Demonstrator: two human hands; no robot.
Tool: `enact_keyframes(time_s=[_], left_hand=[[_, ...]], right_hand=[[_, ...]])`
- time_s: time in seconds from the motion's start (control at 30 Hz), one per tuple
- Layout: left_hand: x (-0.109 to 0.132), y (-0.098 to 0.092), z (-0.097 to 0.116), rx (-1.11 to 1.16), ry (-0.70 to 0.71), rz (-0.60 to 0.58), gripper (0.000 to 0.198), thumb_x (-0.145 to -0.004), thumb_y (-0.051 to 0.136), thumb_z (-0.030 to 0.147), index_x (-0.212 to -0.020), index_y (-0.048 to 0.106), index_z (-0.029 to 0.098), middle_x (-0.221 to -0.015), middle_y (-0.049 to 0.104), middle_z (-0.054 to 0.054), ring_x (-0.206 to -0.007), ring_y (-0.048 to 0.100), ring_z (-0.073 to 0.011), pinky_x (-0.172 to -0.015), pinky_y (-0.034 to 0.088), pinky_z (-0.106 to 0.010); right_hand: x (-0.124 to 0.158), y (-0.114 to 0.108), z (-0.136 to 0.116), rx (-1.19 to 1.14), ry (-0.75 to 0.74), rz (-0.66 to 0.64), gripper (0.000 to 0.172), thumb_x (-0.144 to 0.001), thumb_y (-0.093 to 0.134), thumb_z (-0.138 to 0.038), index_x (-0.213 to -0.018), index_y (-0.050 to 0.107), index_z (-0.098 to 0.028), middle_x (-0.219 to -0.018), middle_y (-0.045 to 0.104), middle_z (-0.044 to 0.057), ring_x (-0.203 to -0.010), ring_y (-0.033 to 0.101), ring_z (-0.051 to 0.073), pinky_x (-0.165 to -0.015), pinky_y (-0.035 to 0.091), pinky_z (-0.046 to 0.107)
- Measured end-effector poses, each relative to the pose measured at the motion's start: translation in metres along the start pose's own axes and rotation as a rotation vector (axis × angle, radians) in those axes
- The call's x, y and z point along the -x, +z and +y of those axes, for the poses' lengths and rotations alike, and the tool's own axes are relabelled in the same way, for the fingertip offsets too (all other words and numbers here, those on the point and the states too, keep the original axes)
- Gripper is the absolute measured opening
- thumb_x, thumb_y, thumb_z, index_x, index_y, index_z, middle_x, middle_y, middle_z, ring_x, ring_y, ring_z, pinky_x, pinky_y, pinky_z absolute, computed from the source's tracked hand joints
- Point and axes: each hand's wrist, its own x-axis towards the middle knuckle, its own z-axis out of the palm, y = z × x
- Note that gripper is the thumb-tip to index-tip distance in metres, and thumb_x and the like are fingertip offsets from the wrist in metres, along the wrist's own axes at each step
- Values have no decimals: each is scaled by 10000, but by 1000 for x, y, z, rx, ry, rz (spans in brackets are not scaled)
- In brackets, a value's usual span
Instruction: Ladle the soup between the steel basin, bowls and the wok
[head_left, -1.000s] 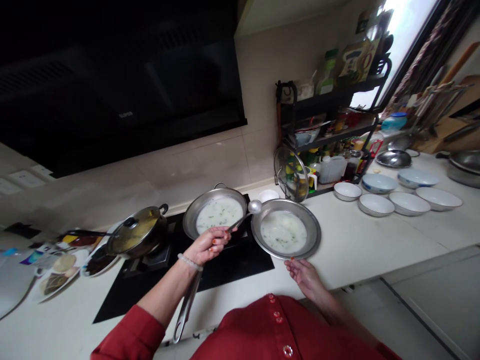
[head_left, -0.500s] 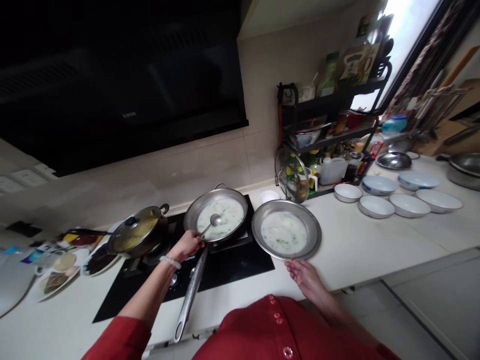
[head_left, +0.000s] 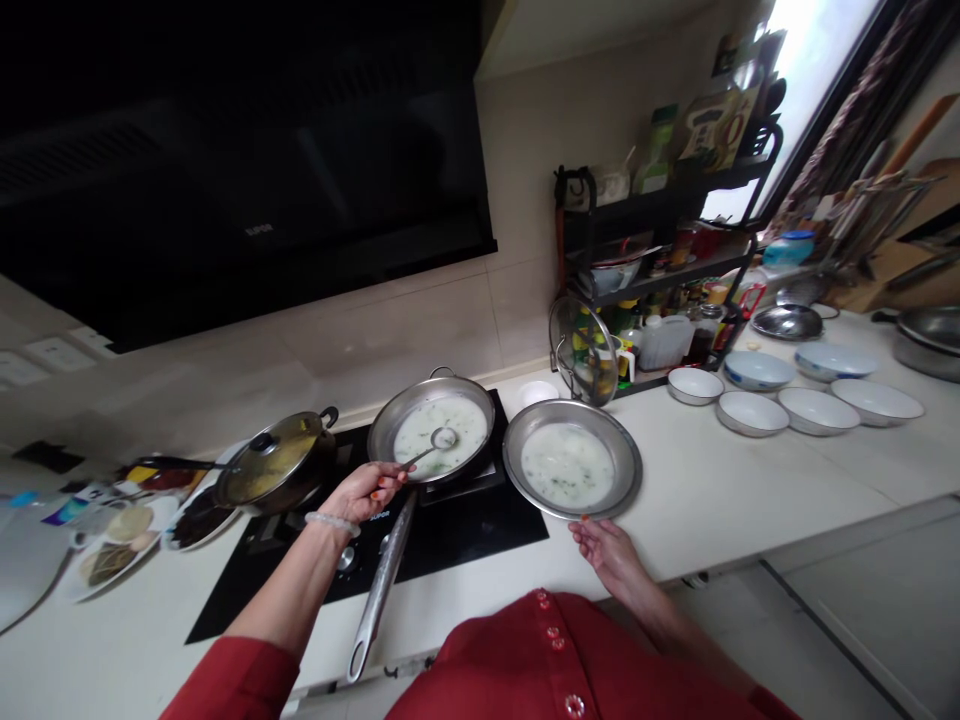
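My left hand [head_left: 367, 490] is closed around the handle of a metal ladle [head_left: 444, 438]. The ladle's bowl is over the milky soup with green bits in a steel wok [head_left: 381, 432], which stands on the black gas stove [head_left: 480, 528]. The long metal wok handle [head_left: 381, 595] points toward me, beside my left wrist. My right hand [head_left: 606, 550] pinches the near rim of a wide steel basin [head_left: 631, 480] with its fingertips. Similar white soup with green bits fills the basin's bottom.
A lidded pot [head_left: 274, 470] sits on the stove's left, beside plates of food [head_left: 112, 560]. Several bowls [head_left: 752, 412] stand on the right counter [head_left: 720, 490]. A glass lid [head_left: 585, 350] leans on the black condiment rack [head_left: 675, 265]. The range hood [head_left: 247, 180] hangs overhead.
The ladle has shifted slightly to the right in the wok, and its bowl now faces up. My left hand has rolled palm upward. My right hand stays at the basin's rim.
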Motion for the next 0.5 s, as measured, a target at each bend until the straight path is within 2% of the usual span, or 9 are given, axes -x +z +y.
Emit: enact_keyframes(time_s=[0.27,0.5], left_hand=[[10,14,2,51,-24,16,184,-826,387,-51,-872,523,65,-599,483,12,-312,304,16,-253,191,-77],[10,20,1,50,-71,13,208,-847,363,-36,-915,534,61,-571,462,36,-305,279,14,-249,181,-77]], right_hand=[[0,0,0,-12,1,1,240,-549,817,-214,-614,586,-198,-671,712,56,-591,621,147,-508,443,237],[-1,1,0,-33,12,10,272,-504,842,-219,-611,593,-188,-657,713,48,-588,612,128,-518,441,214]])
